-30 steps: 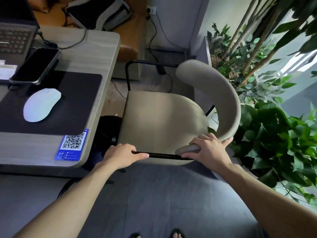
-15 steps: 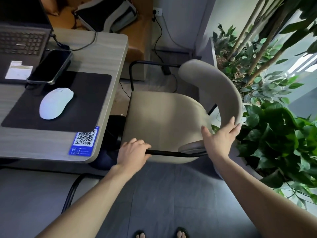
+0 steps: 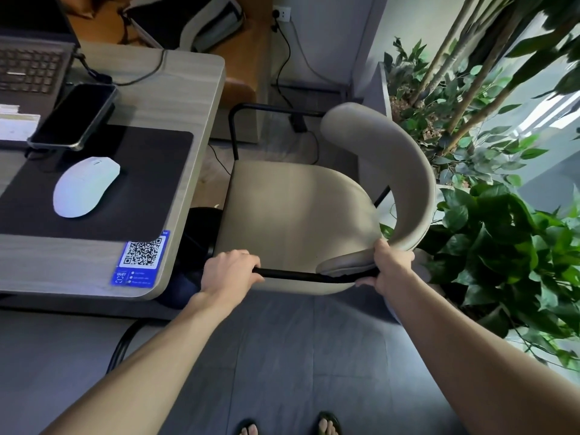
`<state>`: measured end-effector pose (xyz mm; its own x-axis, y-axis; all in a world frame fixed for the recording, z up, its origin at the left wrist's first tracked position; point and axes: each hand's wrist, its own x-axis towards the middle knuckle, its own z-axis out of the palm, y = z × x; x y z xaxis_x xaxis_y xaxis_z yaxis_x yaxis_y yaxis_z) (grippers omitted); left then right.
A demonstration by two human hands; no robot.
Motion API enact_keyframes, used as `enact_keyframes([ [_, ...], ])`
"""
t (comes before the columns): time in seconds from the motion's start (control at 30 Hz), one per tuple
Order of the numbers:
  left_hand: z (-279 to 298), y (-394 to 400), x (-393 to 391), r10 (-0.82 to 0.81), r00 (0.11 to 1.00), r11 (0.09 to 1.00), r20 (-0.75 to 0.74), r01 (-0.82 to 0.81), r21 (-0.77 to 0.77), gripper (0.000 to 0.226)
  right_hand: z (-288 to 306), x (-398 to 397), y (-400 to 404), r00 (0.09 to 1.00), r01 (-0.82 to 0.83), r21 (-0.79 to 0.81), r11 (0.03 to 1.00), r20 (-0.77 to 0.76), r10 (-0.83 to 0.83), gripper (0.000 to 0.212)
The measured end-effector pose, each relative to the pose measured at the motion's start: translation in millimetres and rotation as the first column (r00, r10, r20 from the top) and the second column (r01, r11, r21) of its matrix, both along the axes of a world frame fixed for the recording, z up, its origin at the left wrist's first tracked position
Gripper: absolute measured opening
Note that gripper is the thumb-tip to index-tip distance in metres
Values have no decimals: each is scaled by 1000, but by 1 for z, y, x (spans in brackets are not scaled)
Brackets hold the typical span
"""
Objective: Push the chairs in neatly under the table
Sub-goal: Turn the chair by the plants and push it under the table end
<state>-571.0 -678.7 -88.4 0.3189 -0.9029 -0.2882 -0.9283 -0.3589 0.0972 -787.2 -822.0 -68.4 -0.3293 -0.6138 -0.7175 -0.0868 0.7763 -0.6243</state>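
The chair (image 3: 301,221) stands on the floor beside the right edge of the worktop (image 3: 201,127), not under it. Its seat lies fully clear of the worktop edge, and its curved backrest (image 3: 405,171) points toward the plants (image 3: 502,240) on the right. Judge the task as barely begun for this chair: you have it in hand, but it is neither turned to face the worktop nor pushed in. Only one chair is in view, so you cannot tell how many others remain.

Your left hand (image 3: 230,273) is clenched around the black armrest bar (image 3: 292,275) at its near-left end, with the fingers wrapped over the top of the bar. Your right hand (image 3: 390,268) grasps the near end of the backrest where it meets the same bar; the thumb sits on the inner face of the padding and the fingers curl beneath. Both grips are closed on the chair, with no visible gap.

A mouse (image 3: 86,186), a phone (image 3: 75,116) and a laptop (image 3: 29,67) lie on the worktop near its right edge. A dark object sits on the floor between the worktop and the seat; its nature is unclear.
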Motion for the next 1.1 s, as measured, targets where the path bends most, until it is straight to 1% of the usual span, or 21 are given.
enact_keyframes([
  [0.13, -1, 1, 5, 69, 998, 995, 8, -68, -67, 30, 5, 9, 0, 998, 31, 28, 999, 50, -33, 66],
  [0.27, -4, 5, 0, 110, 994, 987, -11, -111, -117, 33, 5, 11, -2, 998, 31, 60, 998, 46, -33, 69],
  [0.57, -8, -14, -7, 59, 998, 992, -16, -60, -109, 36, -2, 2, -29, 999, -13, 16, 1000, 37, 12, 65],
  [0.73, -4, -22, -7, 43, 999, 997, -8, -44, -64, 35, -9, -4, -39, 999, -37, 16, 999, -6, 37, 70],
  [0.83, -1, -27, -5, 56, 998, 998, -25, -57, -23, 35, -12, -7, -42, 999, -46, 16, 999, 13, 46, 71],
  [0.93, -2, -21, -4, 64, 994, 997, -83, -67, -30, 37, -22, -13, -40, 997, -77, -34, 996, 19, 78, 75],
  [0.97, -4, -18, -3, 79, 987, 995, -142, -86, -45, 38, -25, -15, -37, 996, -80, -46, 996, 29, 81, 79],
  [1.0, -5, -13, -2, 124, 965, 986, -230, -146, -79, 39, -27, -15, -33, 996, -69, -44, 997, 54, 71, 84],
  [1.03, -5, -8, -1, 200, 923, 961, -328, -250, -116, 38, -27, -14, -29, 995, -47, -32, 998, 90, 50, 88],
  [1.07, -5, -3, 0, 292, 867, 910, -405, -381, -160, 36, -29, -12, -24, 993, -33, -15, 999, 110, 34, 88],
  [1.1, -3, -1, -1, 390, 807, 840, -442, -509, -187, 34, -29, -9, -21, 992, -25, 4, 1000, 123, 24, 85],
])
